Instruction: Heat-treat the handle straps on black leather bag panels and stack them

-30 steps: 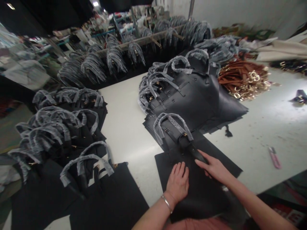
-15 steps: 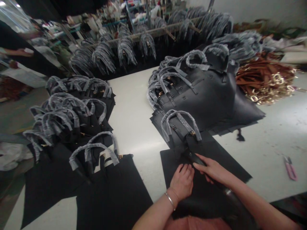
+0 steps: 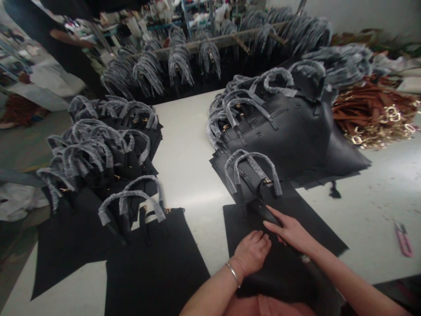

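Observation:
A black leather bag (image 3: 237, 224) lies on the white table in front of me, its plastic-wrapped handles (image 3: 256, 160) pointing away. My right hand (image 3: 289, 232) is closed around a thick black strap (image 3: 268, 213), thumb and fingers on either side of it. The strap runs from near the handles back under my right forearm. Just left of the strap, my left hand (image 3: 253, 250) rests palm down on the bag with its fingers slightly bent and close together. Its thumb is hidden. A silver bangle (image 3: 232, 275) circles the left wrist.
Black bags with wrapped handles (image 3: 88, 149) are piled on the left, and more bags (image 3: 289, 127) at the right rear. Brown straps with gold buckles (image 3: 378, 114) lie far right. Pink snips (image 3: 404, 241) lie on the table (image 3: 184, 153). Behind hangs a rack (image 3: 194, 46); a person (image 3: 59, 48) stands left.
My left hand has slid slightly down and right, away from the strap's upper part. My right hand keeps its hold. The person at the back left has shifted, and the whole view has swung slightly.

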A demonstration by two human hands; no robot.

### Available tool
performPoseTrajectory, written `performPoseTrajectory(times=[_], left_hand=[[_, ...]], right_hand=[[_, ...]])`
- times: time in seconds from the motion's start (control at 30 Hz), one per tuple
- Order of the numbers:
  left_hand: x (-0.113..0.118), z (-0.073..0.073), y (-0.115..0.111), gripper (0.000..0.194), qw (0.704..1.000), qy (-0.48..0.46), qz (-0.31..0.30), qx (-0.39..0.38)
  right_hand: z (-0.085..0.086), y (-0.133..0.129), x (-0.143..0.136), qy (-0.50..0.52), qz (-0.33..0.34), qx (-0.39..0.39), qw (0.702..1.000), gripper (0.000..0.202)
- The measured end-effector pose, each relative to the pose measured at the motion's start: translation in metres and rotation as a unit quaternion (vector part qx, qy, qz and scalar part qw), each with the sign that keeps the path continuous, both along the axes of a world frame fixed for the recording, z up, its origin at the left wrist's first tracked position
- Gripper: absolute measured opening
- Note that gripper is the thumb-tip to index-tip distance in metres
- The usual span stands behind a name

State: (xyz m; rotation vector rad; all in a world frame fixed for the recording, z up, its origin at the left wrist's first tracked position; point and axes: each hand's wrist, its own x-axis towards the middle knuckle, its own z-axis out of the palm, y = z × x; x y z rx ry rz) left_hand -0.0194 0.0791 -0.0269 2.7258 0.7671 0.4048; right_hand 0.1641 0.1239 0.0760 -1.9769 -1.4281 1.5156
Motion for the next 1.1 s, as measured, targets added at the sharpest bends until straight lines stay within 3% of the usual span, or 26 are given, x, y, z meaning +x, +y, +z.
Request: performPoseTrajectory(times=[0.07, 0.2, 0.37, 0.57, 0.67, 0.77, 0.87, 0.93, 1.03, 1.1], left_hand=[[0.000, -0.001, -0.001, 0.030, 1.000, -0.009, -0.012, 0.000], [0.000, -0.002, -0.002, 0.024, 0.999, -0.030, -0.032, -0.031], [0.002, -0.003, -0.002, 0.021, 0.996, -0.030, -0.056, -0.066], [0.005, -0.003, -0.001, 0.026, 0.993, 0.045, -0.054, -0.095], [0.004, -0.005, -0.003, 0.030, 0.994, 0.019, -0.050, -0.097], [0.000, -0.006, -0.003, 0.029, 0.991, -0.037, -0.030, -0.127], [-0.007, 0.001, 0.007, 0.026, 0.982, -0.100, 0.049, -0.152], [-0.010, 0.010, 0.024, 0.028, 0.969, -0.117, 0.169, -0.136], [-0.012, 0.027, 0.055, 0.034, 0.929, -0.061, 0.352, -0.102], [-0.011, 0.036, 0.074, 0.056, 0.908, 0.006, 0.405, -0.108]], right_hand=[[0.007, -0.003, -0.002, -0.002, 0.009, 0.020, 1.000, 0.072], [0.018, -0.021, -0.001, 0.043, 0.074, -0.048, 0.995, 0.073], [0.009, -0.025, -0.015, 0.036, 0.107, -0.094, 0.989, 0.072], [0.001, 0.000, -0.050, -0.025, 0.141, 0.048, 0.989, 0.065], [0.007, 0.005, -0.058, -0.020, 0.131, 0.094, 0.987, 0.067], [0.019, -0.001, -0.043, -0.029, 0.082, 0.121, 0.989, 0.072], [0.028, -0.014, -0.013, -0.023, 0.026, 0.079, 0.996, 0.076], [0.029, -0.024, 0.006, -0.026, 0.003, 0.047, 0.999, 0.077], [0.023, -0.041, 0.023, -0.048, -0.020, 0.027, 0.998, 0.078], [0.017, -0.050, 0.026, -0.054, -0.032, 0.018, 0.998, 0.079]])
